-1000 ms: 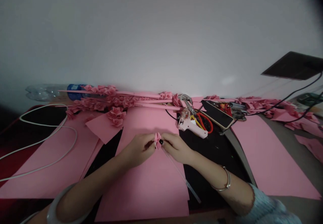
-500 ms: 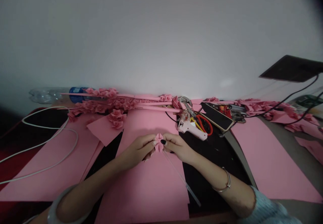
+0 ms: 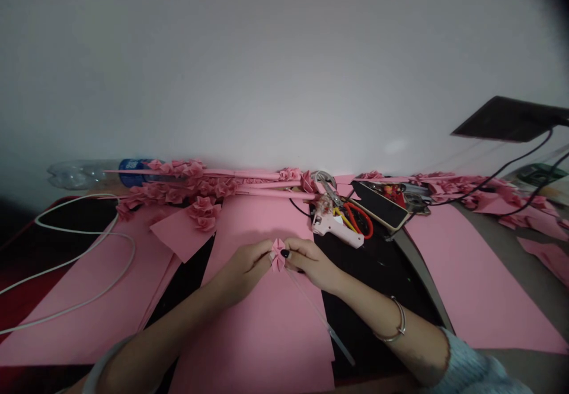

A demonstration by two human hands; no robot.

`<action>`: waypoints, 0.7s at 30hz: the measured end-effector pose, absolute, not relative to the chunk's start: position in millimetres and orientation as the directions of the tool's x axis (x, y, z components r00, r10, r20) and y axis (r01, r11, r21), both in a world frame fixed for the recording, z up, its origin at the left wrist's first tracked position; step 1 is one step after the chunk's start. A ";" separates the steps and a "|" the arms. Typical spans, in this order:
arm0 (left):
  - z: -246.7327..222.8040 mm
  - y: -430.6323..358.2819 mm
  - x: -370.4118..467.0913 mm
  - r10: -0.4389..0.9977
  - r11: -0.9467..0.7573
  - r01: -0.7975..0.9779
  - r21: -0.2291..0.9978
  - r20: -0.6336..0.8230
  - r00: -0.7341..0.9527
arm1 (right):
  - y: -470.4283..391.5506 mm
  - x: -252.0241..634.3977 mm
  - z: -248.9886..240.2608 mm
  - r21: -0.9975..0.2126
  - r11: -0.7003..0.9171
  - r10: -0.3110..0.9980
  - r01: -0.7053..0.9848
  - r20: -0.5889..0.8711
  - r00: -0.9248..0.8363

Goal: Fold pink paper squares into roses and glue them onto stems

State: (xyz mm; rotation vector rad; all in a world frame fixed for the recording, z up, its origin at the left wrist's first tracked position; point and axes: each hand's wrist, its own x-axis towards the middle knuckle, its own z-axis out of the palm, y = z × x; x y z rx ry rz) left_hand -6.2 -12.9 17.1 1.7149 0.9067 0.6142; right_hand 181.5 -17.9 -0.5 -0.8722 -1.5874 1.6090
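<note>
A small folded pink paper flower (image 3: pixel 278 255) is pinched between both hands above the middle pink sheet (image 3: pixel 262 329). My left hand (image 3: pixel 249 263) grips its left side, fingers closed. On the other side my right hand (image 3: pixel 311 259) holds it, the dark-nailed thumb pressed near the flower's centre. The fingers behind the flower are mostly hidden. A thin clear stick (image 3: pixel 340 345) lies below my right hand, over the sheet's right edge.
Behind the hands lie a glue gun (image 3: pixel 338 230), red-handled scissors (image 3: pixel 362 219) and a phone (image 3: pixel 383 205). Paper roses (image 3: pixel 204 211) and a plastic bottle (image 3: pixel 84 173) are at the back left. A white cable (image 3: pixel 128 263) crosses the left sheets.
The left fingers that showed beneath the flower are now hidden behind the hand. Both hands still hold the flower, and the view has shifted slightly.
</note>
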 end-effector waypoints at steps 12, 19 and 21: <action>7.3 -17.4 -1.6 0.797 0.134 0.223 0.966 -0.239 0.555 | -18.8 179.9 4.5 -1.000 0.005 0.849 0.014 -0.003 -0.528; 5.7 -20.9 0.7 0.800 0.135 0.145 0.980 -0.194 0.567 | -17.2 178.4 2.0 -0.984 -0.138 0.869 -0.114 -0.065 -0.490; 4.9 -21.4 2.0 0.805 0.149 0.154 0.977 -0.210 0.555 | -18.3 177.0 2.7 -0.987 -0.146 0.883 -0.074 -0.096 -0.460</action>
